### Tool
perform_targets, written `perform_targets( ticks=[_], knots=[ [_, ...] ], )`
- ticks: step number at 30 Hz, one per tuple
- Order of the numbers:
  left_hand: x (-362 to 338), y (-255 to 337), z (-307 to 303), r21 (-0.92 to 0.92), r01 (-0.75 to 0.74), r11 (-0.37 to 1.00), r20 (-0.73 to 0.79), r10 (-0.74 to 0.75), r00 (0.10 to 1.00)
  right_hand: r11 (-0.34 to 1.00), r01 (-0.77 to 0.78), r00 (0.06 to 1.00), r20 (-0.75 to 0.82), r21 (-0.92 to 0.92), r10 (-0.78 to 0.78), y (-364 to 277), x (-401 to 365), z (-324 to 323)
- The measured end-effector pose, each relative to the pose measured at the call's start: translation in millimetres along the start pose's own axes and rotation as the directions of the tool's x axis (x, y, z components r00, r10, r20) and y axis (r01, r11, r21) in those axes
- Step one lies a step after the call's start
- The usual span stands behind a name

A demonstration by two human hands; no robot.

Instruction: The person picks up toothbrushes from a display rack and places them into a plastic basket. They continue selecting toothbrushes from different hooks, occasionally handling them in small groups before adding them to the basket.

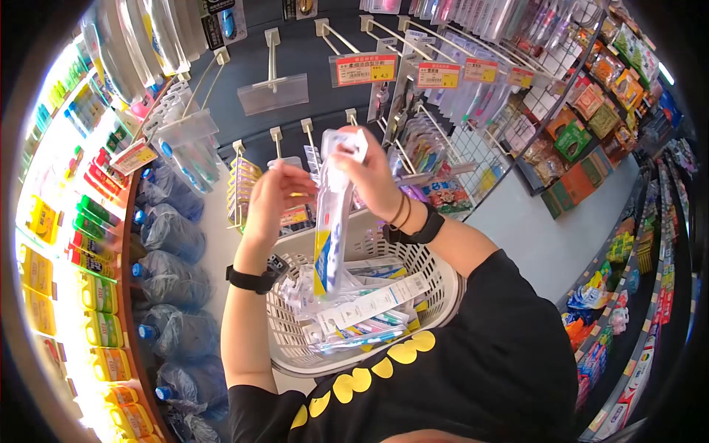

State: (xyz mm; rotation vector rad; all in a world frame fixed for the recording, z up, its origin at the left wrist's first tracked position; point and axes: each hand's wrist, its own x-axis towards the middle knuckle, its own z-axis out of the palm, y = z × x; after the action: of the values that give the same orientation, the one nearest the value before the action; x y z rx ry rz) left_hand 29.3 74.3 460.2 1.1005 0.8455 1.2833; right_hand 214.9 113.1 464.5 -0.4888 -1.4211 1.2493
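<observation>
My right hand grips the top of a clear toothbrush pack with a blue and yellow lower end. The pack hangs upright over a light-coloured plastic basket. Just left of it is my left hand, fingers loosely extended towards the pack with nothing visible in them. Inside the basket lie several more packaged toothbrushes, piled at different angles. A long white pack rests across the top of the pile.
Metal display hooks with price tags stick out from the dark panel ahead. Packaged toothbrushes hang at the left. Large water bottles line the floor beside the left shelf. At the right, a wire rack stands near packaged goods.
</observation>
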Motion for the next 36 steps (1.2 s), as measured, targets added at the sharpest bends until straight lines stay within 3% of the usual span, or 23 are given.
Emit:
perform_targets(
  ticks=[1, 3, 5, 6, 8, 9, 11, 16, 19, 21, 23, 25, 26, 27, 28, 29, 30, 31, 32, 33, 35, 36],
  knots=[
    [-1.6, 0.3, 3.3, -0.048, 0.063, 0.997, 0.096, -0.058, 0.994, 0.996, 0.072, 0.995, -0.067, -0.056, -0.076, -1.8, 0.9, -1.4],
    [-3.9, -6.6, 4.8, -0.046, 0.178, 0.983, 0.195, -0.166, 0.967, 0.992, 0.096, 0.982, -0.173, 0.077, -0.082, -4.0, 0.7, -3.1],
    [-9.7, -0.5, 14.9, 0.092, 0.084, 0.992, 0.430, -0.115, 0.895, 0.988, 0.135, 0.962, -0.249, 0.070, -0.114, -4.3, 2.2, -6.2],
    [-11.9, 1.3, 19.0, 0.101, 0.089, 0.991, 0.431, -0.124, 0.894, 0.988, 0.136, 0.960, -0.256, 0.077, -0.112, -3.2, 2.6, -8.7],
    [-14.1, 4.1, 26.3, 0.358, 0.092, 0.929, 0.427, -0.251, 0.869, 0.979, 0.201, 0.930, -0.308, -0.028, -0.199, -1.7, 4.6, -14.3],
    [-14.0, 3.7, 28.7, 0.364, 0.100, 0.926, 0.423, -0.260, 0.868, 0.980, 0.197, 0.930, -0.313, -0.021, -0.193, -0.9, 3.9, -15.9],
    [-11.5, 4.5, 33.1, 0.262, 0.259, 0.930, 0.328, -0.338, 0.882, 0.977, 0.212, 0.936, -0.289, 0.014, -0.199, -0.7, 4.0, -17.1],
    [-5.9, -6.0, 33.6, 0.291, 0.230, 0.929, 0.291, -0.315, 0.903, 0.975, 0.216, 0.930, -0.313, 0.049, -0.191, 3.9, -0.1, -17.5],
    [-4.4, -13.5, 32.2, 0.281, 0.213, 0.936, 0.238, -0.283, 0.929, 0.968, 0.249, 0.916, -0.324, -0.005, -0.237, 3.4, 0.5, -24.4],
    [-3.2, -12.2, 31.8, 0.267, 0.216, 0.939, 0.192, -0.272, 0.943, 0.895, 0.267, 0.861, -0.329, -0.358, -0.388, 14.0, -0.1, -34.3],
    [-0.2, -9.3, 34.1, 0.197, 0.218, 0.956, 0.104, -0.241, 0.965, 0.937, 0.259, 0.862, -0.382, -0.235, -0.334, 8.2, -3.3, -31.2],
    [2.2, -9.9, 39.8, 0.223, 0.214, 0.951, 0.062, -0.233, 0.971, 0.867, 0.439, 0.845, -0.218, -0.236, -0.487, -1.6, -6.9, -29.6],
    [4.0, -12.6, 40.4, 0.192, 0.204, 0.960, -0.016, -0.205, 0.979, 0.882, 0.429, 0.880, -0.132, -0.195, -0.457, -3.2, -13.3, -30.7],
    [7.0, -17.1, 41.8, 0.166, 0.191, 0.967, -0.091, -0.178, 0.980, 0.883, 0.431, 0.873, -0.161, -0.186, -0.461, -3.1, -18.5, -28.8],
    [13.0, -26.7, 45.0, 0.116, 0.061, 0.991, -0.196, -0.037, 0.980, 0.849, 0.485, 0.866, -0.022, -0.209, -0.500, -2.7, -21.8, -27.3],
    [17.4, -32.6, 41.1, 0.139, 0.073, 0.988, -0.183, -0.047, 0.982, 0.812, 0.538, 0.843, 0.119, -0.227, -0.525, -3.0, -26.0, -27.2],
    [20.5, -39.5, 37.6, 0.210, -0.012, 0.978, -0.175, 0.050, 0.983, 0.813, 0.537, 0.843, 0.093, -0.227, -0.530, -3.0, -31.4, -28.5],
    [22.8, -39.1, 41.9, 0.276, -0.102, 0.956, -0.161, 0.151, 0.975, 0.795, 0.555, 0.828, 0.250, -0.245, -0.501, -3.5, -36.1, -30.0],
    [24.0, -36.6, 44.4, 0.170, -0.041, 0.985, -0.105, 0.060, 0.993, 0.777, 0.575, 0.794, 0.404, -0.258, -0.453, -3.8, -39.6, -30.5],
    [25.0, -35.8, 48.3, 0.177, -0.038, 0.983, -0.103, 0.057, 0.993, 0.777, 0.575, 0.795, 0.398, -0.256, -0.457, -4.1, -42.2, -30.4],
    [29.1, -34.6, 61.8, 0.085, -0.091, 0.992, -0.218, 0.108, 0.970, 0.813, 0.533, 0.770, 0.532, -0.236, -0.351, -4.3, -44.1, -29.5],
    [32.7, -32.1, 67.9, 0.096, -0.104, 0.990, -0.252, 0.125, 0.960, 0.795, 0.567, 0.752, 0.528, -0.214, -0.394, -1.2, -45.0, -28.8]
  ],
)
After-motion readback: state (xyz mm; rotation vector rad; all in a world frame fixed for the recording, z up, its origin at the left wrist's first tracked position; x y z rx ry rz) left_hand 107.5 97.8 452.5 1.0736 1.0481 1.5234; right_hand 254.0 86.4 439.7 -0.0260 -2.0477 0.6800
